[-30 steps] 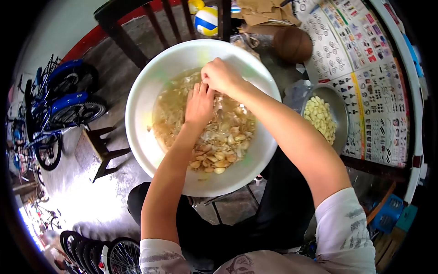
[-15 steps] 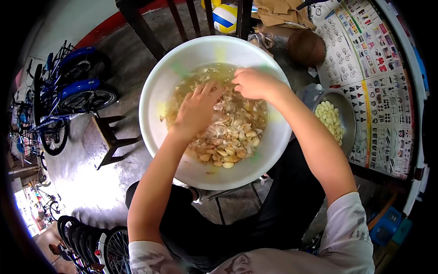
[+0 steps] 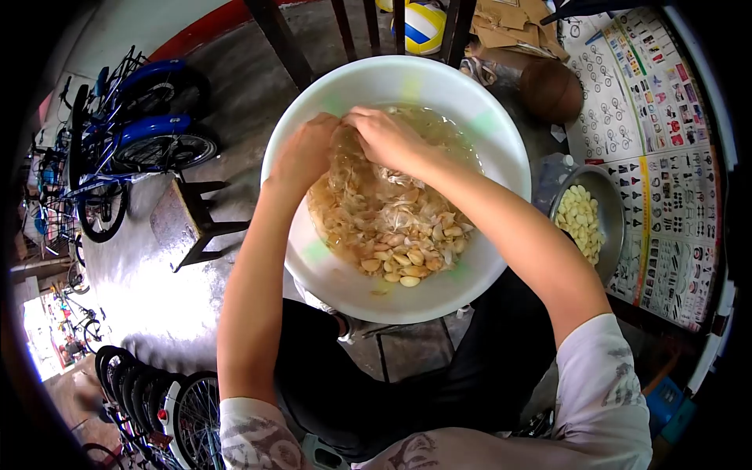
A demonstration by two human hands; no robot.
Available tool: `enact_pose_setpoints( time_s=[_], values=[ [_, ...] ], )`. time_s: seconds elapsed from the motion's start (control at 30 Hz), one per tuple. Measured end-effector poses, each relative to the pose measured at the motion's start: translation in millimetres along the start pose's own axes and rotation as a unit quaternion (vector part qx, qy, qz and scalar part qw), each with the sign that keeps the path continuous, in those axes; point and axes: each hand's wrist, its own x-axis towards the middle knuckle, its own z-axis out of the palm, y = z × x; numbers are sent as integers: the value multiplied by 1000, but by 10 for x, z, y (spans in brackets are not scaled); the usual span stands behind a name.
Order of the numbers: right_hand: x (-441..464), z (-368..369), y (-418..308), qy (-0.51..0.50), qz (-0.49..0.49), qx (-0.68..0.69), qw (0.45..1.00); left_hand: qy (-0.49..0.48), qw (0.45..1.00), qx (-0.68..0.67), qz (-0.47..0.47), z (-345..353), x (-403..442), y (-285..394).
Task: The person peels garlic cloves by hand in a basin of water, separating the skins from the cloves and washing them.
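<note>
A wide white basin holds cloudy water with loose garlic skins in it. Garlic cloves are gathered on the near side of the basin. Over the basin's far left part, my left hand is closed, its fingertips meeting those of my right hand. My right hand is also closed, fingers curled in and pressed together. Whatever sits between the fingertips is hidden. Wet skins lie in the water just below both hands.
At right, a metal bowl of peeled garlic cloves stands by a printed sheet. A dark wooden chair is behind the basin. A small stool and bicycles stand at left.
My hands were apart with the left spread over the skins; now they have come together at the basin's far left, fingers closed. The view has shifted slightly.
</note>
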Motion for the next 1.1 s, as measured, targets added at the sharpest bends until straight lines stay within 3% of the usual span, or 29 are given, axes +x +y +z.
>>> enact_pose_setpoints(
  time_s=[0.07, 0.2, 0.3, 0.37, 0.4, 0.47, 0.5, 0.6, 0.73, 0.8, 0.83, 0.9, 1.0, 1.1],
  values=[
    [93, 158, 99, -5, -19, 30, 999, -12, 995, -82, -61, 174, -7, -131],
    [-14, 222, 183, 26, -7, 23, 999, -12, 998, -51, -34, 274, -31, -134],
    [-46, 159, 281, -48, -7, -4, 999, -55, 998, -12, -30, 367, -50, -168],
    [19, 114, 324, -175, 73, -15, 982, -61, 997, -35, -27, 395, -76, -236],
    [15, 38, 268, -176, 75, -13, 981, -65, 996, -56, -20, 410, -81, -253],
    [-30, -118, 136, -160, 23, -156, 974, -88, 994, -47, -40, 226, -103, -96],
    [-73, -147, 116, -92, -27, -181, 979, -108, 992, -35, -60, 132, -125, -23],
    [-132, -256, 43, -56, -71, -203, 975, -94, 995, 26, -25, 53, -285, 6],
    [-163, -280, -97, -25, -62, -124, 990, -143, 987, 55, -40, 106, -322, 53],
    [-165, -292, -149, -87, -16, -81, 993, -248, 960, 78, -99, 73, -249, 102],
    [-157, -301, -173, -87, -15, -80, 993, -249, 960, 78, -99, 62, -266, 99],
    [-139, -304, -219, -180, 71, -47, 980, -202, 973, 8, -108, 29, -320, 67],
    [-210, -246, -254, -222, 46, -32, 973, -201, 974, 0, -105, 12, -330, 37],
    [-316, -20, -309, -203, 20, 17, 979, -240, 965, -7, -104, -74, -337, 66]
  ],
)
